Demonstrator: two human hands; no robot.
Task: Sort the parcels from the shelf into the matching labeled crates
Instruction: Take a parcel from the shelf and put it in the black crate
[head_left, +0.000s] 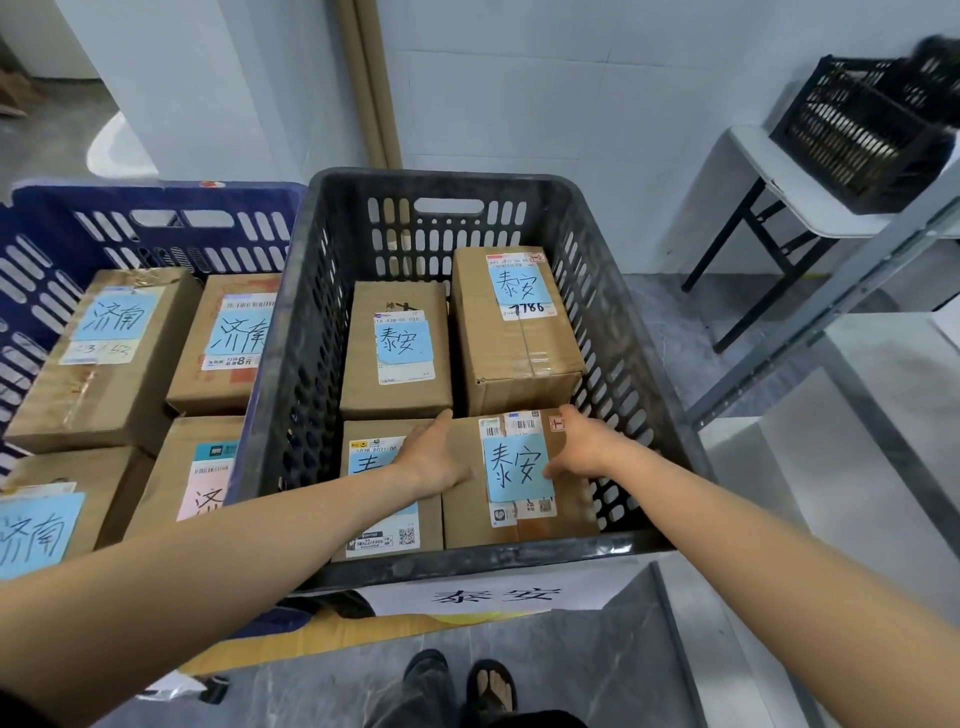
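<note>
Both hands in the dark crate (467, 564), on the parcel (524, 519) at its near right corner. Left hand (434, 457) grips the parcel's left edge, thumb on top, fingers down in the gap and hidden. Right hand (587, 447) holds the far right corner, thumb on the blue 泰安 note. Parcel lies flat on the crate floor, touching the near left parcel (384, 535). Two more 泰安 parcels sit at the crate's far side: one lower (395, 358), one taller (514, 338). White 泰安 label (496, 595) hangs on the crate's near wall. Blue crate (156, 208) stands left of it, touching, with 济南 parcels (104, 364) inside.
</note>
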